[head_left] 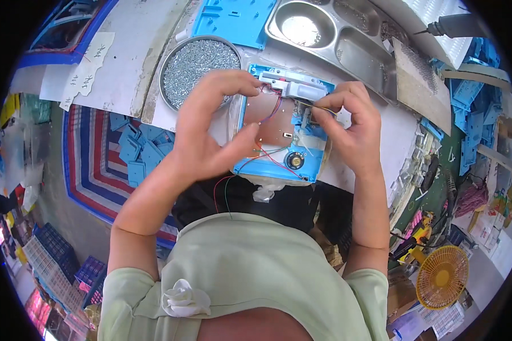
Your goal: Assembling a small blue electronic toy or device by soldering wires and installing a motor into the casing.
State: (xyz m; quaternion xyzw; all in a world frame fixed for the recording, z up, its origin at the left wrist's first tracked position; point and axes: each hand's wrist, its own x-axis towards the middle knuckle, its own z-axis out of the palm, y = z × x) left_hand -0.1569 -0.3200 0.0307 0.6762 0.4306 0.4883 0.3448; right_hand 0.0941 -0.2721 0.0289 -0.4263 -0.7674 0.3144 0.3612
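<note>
A blue plastic housing point(306, 172) lies open in front of me, with a brown circuit board point(271, 119), a small round speaker point(294, 160) and a white-grey plastic part point(304, 91) along its far side. Thin red, blue and green wires cross the board, and a red and a green one hang over the near edge. My left hand point(207, 133) spans the housing's left side, thumb and fingers apart, fingertips near the red wires by the white-grey part. At the right edge, my right hand point(355, 122) pinches a thin wire point(327, 110) between thumb and forefinger.
A round tray of small screws point(199, 68) stands left of the housing. Behind are a blue panel point(233, 20) and a steel compartment tray point(335, 42). An electric screwdriver point(455, 26) hangs at the upper right. Blue parts point(136, 156) fill a striped bag at left; a yellow fan point(442, 277) stands lower right.
</note>
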